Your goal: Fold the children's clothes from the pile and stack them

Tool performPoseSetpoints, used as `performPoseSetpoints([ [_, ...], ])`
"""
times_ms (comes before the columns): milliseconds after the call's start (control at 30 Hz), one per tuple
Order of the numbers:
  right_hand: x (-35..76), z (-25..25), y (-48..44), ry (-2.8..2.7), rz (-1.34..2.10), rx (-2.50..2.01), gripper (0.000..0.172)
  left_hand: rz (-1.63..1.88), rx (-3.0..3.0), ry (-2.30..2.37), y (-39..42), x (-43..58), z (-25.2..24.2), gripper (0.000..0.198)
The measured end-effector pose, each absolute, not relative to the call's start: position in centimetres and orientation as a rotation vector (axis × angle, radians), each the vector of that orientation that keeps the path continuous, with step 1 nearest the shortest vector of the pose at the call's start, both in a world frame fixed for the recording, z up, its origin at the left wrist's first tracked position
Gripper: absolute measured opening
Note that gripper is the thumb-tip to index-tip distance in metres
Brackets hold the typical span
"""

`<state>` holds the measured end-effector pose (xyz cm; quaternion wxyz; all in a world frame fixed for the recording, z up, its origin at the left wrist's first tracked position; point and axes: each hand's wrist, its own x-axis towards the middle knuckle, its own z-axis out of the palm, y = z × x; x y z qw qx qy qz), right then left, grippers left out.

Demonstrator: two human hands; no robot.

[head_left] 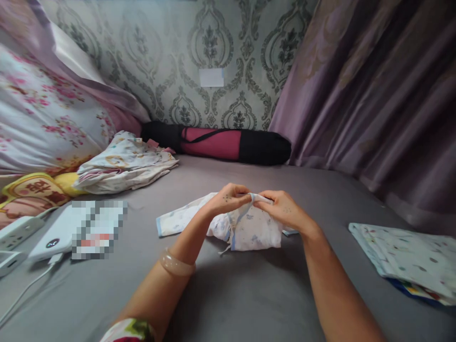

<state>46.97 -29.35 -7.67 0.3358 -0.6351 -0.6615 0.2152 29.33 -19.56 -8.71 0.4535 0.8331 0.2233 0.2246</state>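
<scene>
A small white baby garment with blue trim and a faint print lies at the middle of the grey sheet, its upper edge lifted. One sleeve stretches out to the left, and thin ties hang at its front. My left hand pinches the blue-trimmed neckline from the left. From the right, my right hand grips the same edge, its fingers close to those of my left hand. Parts of the garment behind both hands are hidden.
Folded patterned cloth lies at the right. Crumpled clothes, a yellow cushion, a white power bank and a power strip are at the left. A black and pink roll bag lies along the wall.
</scene>
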Motion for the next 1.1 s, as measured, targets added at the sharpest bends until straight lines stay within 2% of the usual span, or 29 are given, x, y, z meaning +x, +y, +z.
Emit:
performPoseSetpoints([
  [200, 47.5, -7.8, -29.2, -1.687, 0.578, -1.692, 0.033, 0.63, 1.995, 0.749, -16.0, 24.9, -9.2, 0.041],
  [400, 47.5, -7.8, -29.2, -1.625, 0.727, -1.647, 0.034, 0.524, 1.884, 0.835, -13.8, 21.7, -11.2, 0.036],
  [667, 48.3, -8.0, -29.3, -1.519, 0.815, -1.66, 0.038, 0.499, 1.791, 0.687, -13.4, 21.7, -13.0, 0.036],
  [800, 48.5, -8.0, -29.2, -1.498, 0.8, -1.682, 0.041, 0.545, 1.812, 0.757, -13.7, 22.1, -12.7, 0.037],
  [933, 48.7, -8.0, -29.0, -1.548, 0.624, -1.677, 0.044, 0.623, 1.762, 0.803, -14.3, 22.3, -11.6, 0.036],
  [1100, 49.3, -7.0, -29.4, -1.602, 0.545, -1.612, 0.046, 0.732, 1.81, 0.793, -14.9, 22.3, -8.5, 0.034],
])
